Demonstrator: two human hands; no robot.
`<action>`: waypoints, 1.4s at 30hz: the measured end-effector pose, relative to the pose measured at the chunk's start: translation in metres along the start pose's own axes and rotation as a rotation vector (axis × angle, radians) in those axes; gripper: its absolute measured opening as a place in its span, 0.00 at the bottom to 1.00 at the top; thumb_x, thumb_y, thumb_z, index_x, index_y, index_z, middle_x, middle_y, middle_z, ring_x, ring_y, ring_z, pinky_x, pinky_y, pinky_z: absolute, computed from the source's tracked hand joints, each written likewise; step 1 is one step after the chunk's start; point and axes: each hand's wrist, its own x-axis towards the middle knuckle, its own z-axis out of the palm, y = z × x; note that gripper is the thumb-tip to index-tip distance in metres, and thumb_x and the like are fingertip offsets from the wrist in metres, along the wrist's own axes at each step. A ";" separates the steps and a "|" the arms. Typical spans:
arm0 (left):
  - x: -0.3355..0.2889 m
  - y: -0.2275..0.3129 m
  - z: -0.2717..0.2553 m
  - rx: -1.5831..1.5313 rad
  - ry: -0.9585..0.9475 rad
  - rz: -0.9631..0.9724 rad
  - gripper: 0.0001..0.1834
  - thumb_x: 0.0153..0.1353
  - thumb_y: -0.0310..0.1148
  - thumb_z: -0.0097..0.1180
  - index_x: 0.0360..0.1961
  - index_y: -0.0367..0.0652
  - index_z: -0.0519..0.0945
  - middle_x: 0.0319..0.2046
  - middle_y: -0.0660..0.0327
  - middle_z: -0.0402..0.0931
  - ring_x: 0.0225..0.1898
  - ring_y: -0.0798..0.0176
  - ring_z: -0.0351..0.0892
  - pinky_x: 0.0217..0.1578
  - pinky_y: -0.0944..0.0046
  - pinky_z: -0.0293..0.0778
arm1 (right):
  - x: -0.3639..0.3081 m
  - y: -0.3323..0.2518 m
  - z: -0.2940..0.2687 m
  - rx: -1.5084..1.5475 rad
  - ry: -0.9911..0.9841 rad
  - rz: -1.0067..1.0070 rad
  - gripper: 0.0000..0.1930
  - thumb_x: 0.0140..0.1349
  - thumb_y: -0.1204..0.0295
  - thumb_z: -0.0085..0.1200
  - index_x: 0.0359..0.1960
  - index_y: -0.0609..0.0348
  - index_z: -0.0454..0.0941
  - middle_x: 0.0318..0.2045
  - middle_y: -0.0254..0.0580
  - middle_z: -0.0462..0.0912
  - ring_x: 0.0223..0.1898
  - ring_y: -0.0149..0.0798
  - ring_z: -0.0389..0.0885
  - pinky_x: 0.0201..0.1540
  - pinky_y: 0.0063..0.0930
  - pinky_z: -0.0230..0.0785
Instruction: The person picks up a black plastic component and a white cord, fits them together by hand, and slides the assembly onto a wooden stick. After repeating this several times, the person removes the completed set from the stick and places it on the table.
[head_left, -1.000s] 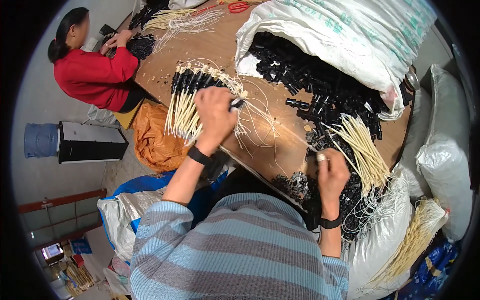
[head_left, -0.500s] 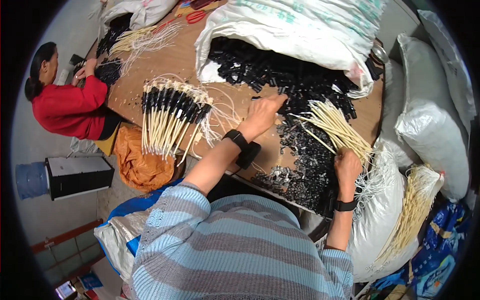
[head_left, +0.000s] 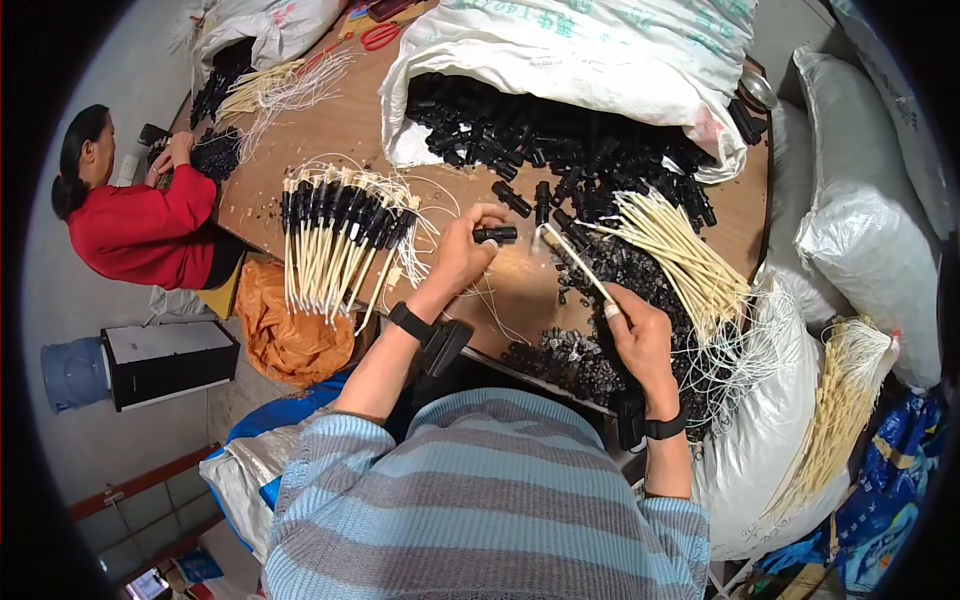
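Observation:
My left hand [head_left: 464, 252] pinches a short black plastic sleeve [head_left: 495, 234] above the wooden table. In my right hand [head_left: 638, 335] is a cream tube with a white cord [head_left: 577, 260], its far end tilted toward the sleeve but apart from it. Loose black sleeves [head_left: 512, 198] lie just beyond both hands. Beside my right hand rests a bundle of cream tubes [head_left: 675, 255], white cords trailing over the table's edge. Small dark clear-looking plastic pieces [head_left: 575, 350] are heaped under and left of that hand. Left of my left hand, tubes fitted with black sleeves [head_left: 340, 235] lie in a fanned row.
A large white sack [head_left: 590, 70] spills black sleeves at the back. Red-handled scissors [head_left: 380, 36] lie behind it to the left. A person in red [head_left: 140, 215] works at the table's left end. Full sacks [head_left: 860, 170] stand along the right, an orange bag [head_left: 285, 325] at lower left.
My left hand has drawn back from the black pile with a sleeve in its fingers. My right hand has moved left from the bundle, bringing one cream tube.

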 end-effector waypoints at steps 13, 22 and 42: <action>-0.014 0.023 0.014 0.483 -0.316 0.619 0.16 0.45 0.13 0.49 0.33 0.45 0.73 0.47 0.58 0.80 0.56 0.49 0.73 0.60 0.49 0.61 | -0.003 -0.009 0.014 -0.418 0.073 -0.211 0.26 0.53 0.74 0.59 0.57 0.49 0.75 0.17 0.41 0.74 0.17 0.47 0.75 0.21 0.38 0.66; -0.041 0.058 0.023 0.568 -0.348 0.524 0.18 0.53 0.26 0.60 0.47 0.49 0.79 0.28 0.57 0.78 0.28 0.55 0.79 0.27 0.60 0.73 | 0.013 -0.019 0.018 -0.179 0.200 0.088 0.21 0.56 0.70 0.62 0.52 0.54 0.74 0.35 0.47 0.83 0.31 0.46 0.83 0.35 0.34 0.74; -0.048 0.030 0.036 0.332 -0.203 0.238 0.18 0.48 0.19 0.56 0.43 0.41 0.80 0.37 0.57 0.81 0.39 0.57 0.81 0.41 0.63 0.75 | 0.000 -0.022 0.029 -0.212 0.117 -0.132 0.07 0.56 0.72 0.58 0.35 0.55 0.84 0.22 0.46 0.82 0.21 0.46 0.81 0.23 0.32 0.70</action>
